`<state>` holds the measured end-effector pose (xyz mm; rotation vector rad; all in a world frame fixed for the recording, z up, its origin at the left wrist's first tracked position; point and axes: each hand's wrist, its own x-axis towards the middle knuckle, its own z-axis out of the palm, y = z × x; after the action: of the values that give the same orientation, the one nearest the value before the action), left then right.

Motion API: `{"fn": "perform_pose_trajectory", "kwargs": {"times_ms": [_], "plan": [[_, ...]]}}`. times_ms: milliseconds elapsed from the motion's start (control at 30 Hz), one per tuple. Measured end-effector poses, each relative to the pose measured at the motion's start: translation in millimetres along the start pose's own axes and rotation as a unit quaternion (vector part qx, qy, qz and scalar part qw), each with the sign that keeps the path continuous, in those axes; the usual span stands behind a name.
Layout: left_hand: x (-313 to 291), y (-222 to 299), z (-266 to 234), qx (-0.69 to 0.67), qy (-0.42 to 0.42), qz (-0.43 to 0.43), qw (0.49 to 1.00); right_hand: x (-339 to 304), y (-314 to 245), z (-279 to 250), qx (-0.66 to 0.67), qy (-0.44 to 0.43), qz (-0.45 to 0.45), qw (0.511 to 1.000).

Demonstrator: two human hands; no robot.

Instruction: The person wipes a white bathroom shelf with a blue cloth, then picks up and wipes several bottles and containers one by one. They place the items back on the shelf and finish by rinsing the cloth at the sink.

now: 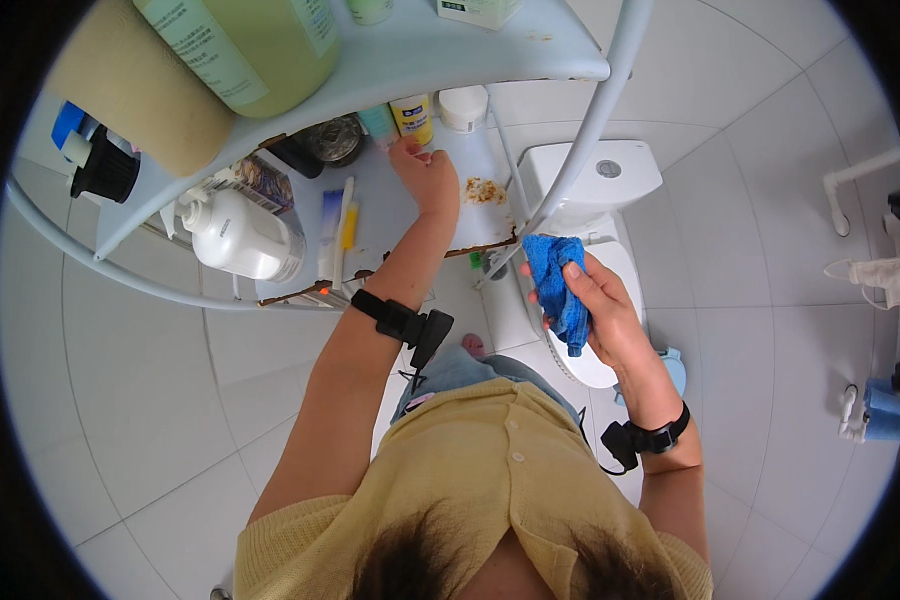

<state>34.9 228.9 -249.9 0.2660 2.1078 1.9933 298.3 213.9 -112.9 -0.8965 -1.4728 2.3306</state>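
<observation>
My left hand [427, 178] reaches onto the lower shelf [385, 225], its fingers bent and closed at the lower end of a small yellow bottle [412, 117]. The fingertips are partly hidden. A teal container [378, 124] stands just left of that bottle, and a round white jar [463, 108] stands to its right. My right hand [602, 305] is closed around a crumpled blue cloth [558, 285], held up off the shelf's right side. Brown crumbly stains [485, 191] mark the shelf to the right of my left wrist.
A white pump bottle [242, 236], a toothbrush [344, 232] and a dark round container [338, 140] are left on the lower shelf. Overhead, the upper shelf [450, 55] carries a large green bottle [260, 50]. A white toilet [590, 185] stands beyond the shelf's curved post [582, 130].
</observation>
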Motion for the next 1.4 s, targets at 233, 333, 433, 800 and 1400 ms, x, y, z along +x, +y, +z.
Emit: {"fn": "perform_pose_trajectory", "kwargs": {"times_ms": [233, 333, 433, 800, 1400], "plan": [[4, 1, 0, 0.081, -0.005, 0.104, 0.991, 15, 0, 17, -0.021, -0.058, -0.005, 0.998], [-7, 11, -2, 0.044, -0.067, 0.045, 0.996, 20, 2, 16, -0.029, -0.071, -0.014, 0.997], [-12, 13, -2, 0.058, -0.068, 0.024, 0.996, 20, -1, 17, -0.027, -0.068, -0.012, 0.997], [6, 10, 14, 0.189, 0.004, 0.080, 0.979, 18, -4, 16, -0.021, -0.071, -0.008, 0.997], [-86, 25, -184, -0.029, -0.135, -0.014, 0.990, 250, 47, 84, -0.582, 0.248, -0.399, 0.664]]}}
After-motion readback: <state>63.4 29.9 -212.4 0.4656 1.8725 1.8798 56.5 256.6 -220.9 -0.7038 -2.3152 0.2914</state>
